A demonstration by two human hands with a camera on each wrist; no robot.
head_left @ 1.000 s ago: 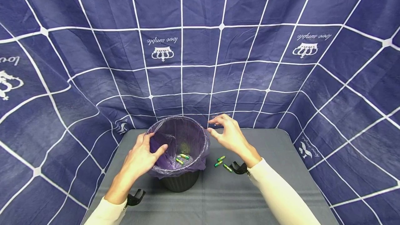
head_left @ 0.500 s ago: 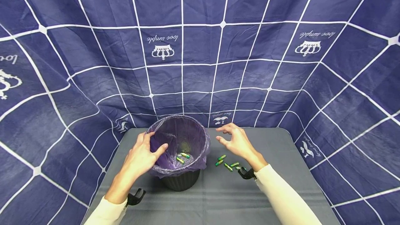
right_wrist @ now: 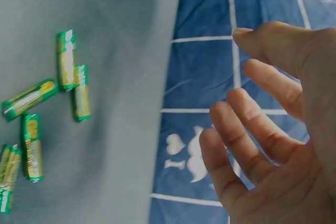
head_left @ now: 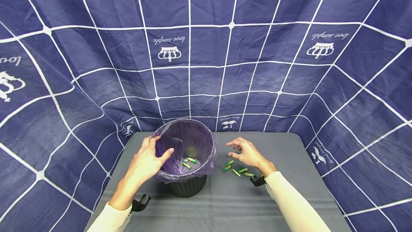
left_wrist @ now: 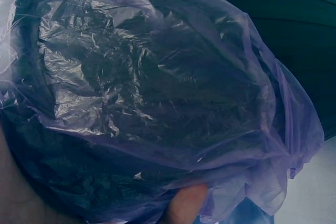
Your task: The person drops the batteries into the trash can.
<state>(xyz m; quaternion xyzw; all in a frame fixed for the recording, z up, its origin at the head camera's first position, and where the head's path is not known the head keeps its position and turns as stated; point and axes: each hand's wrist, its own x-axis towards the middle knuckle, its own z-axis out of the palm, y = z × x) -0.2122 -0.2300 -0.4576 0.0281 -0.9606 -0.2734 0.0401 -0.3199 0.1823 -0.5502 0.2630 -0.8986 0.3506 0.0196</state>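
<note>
A black ribbed trash bin [head_left: 188, 187] stands on the grey table, lined with a purple plastic bag [head_left: 170, 131]. My left hand [head_left: 146, 162] holds the bin's left rim, thumb reaching over the opening; the left wrist view shows the crinkled liner [left_wrist: 152, 77] and one fingertip [left_wrist: 187, 203]. Two green-and-gold batteries [head_left: 189, 163] lie inside the bin. To its right, several matching batteries [head_left: 236, 173] are scattered on the tabletop. Above and behind them hovers my right hand [head_left: 249, 153], holding nothing, its fingers loosely bent and spread in the right wrist view.
The grey-covered table [head_left: 225, 210] meets a blue cloth [head_left: 206, 81] with white grid lines, hung behind and on both sides. Black straps [head_left: 140, 203] sit at both wrists.
My right hand has moved right and slightly nearer, away from the bin. More of the loose batteries show now beside the right wrist. The left hand stays on the rim.
</note>
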